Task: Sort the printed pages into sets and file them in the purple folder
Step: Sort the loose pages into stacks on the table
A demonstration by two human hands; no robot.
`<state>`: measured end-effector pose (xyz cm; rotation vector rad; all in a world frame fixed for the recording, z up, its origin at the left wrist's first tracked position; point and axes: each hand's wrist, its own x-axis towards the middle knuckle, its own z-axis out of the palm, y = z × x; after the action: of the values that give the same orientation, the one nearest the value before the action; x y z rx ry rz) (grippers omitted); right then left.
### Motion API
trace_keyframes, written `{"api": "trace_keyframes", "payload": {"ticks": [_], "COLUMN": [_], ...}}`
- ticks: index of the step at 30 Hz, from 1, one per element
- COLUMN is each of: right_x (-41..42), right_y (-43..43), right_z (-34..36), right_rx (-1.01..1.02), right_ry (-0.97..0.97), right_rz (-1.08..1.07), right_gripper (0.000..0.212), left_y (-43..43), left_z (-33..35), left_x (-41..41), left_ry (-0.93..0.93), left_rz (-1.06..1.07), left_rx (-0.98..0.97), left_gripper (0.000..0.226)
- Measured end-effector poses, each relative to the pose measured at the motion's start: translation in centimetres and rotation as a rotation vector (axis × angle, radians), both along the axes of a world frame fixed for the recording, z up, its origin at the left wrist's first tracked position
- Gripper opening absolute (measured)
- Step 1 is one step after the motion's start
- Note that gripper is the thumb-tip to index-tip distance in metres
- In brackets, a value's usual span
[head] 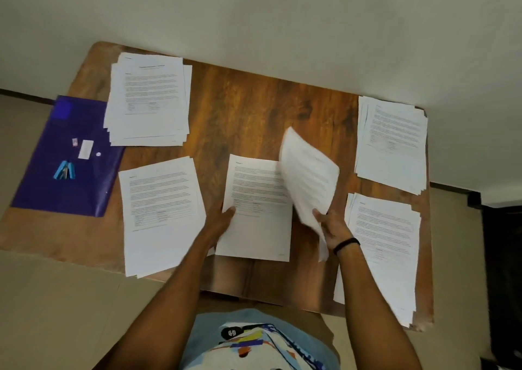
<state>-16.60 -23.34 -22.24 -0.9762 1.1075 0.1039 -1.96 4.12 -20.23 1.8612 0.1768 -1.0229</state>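
Several stacks of printed pages lie on the wooden table (248,109): one at the back left (148,98), one at the front left (161,214), one in the middle (257,208), and two on the right (392,143) (384,251). My left hand (223,222) grips the left edge of the middle stack, thumb on top. My right hand (333,224) grips a raised, blurred sheaf of pages (309,177) tilted above the table, just right of the middle stack. The purple folder (67,157) lies shut at the table's left edge, partly overhanging it.
A blue stapler (65,169), a small white box (86,149) and two tiny items rest on the folder. A white wall runs behind the table. Beige floor shows left and right. A dark object (500,256) stands at the far right.
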Motion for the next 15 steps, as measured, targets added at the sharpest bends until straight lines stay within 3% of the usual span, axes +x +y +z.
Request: {"api": "trace_keyframes", "payload": {"ticks": [5,11,15], "right_x": [0.6,2.2,3.1], "right_y": [2.3,4.6,6.1], "right_z": [-0.2,0.3,0.7], "right_rx": [-0.120,-0.292,-0.303], "right_ry": [0.098,0.104,0.105], "right_rz": [0.112,0.206,0.218], "right_gripper": [0.031,0.034,0.033], "left_y": [-1.5,-1.9,-1.5], "left_z": [1.5,0.9,-0.4], "left_x": [-0.5,-0.2,-0.4], "left_ry": [-0.022,-0.037,-0.020], "left_rz": [0.030,0.032,-0.052], "left_rx": [0.090,-0.027,-0.077], "left_gripper": [0.038,0.023,0.021]}}
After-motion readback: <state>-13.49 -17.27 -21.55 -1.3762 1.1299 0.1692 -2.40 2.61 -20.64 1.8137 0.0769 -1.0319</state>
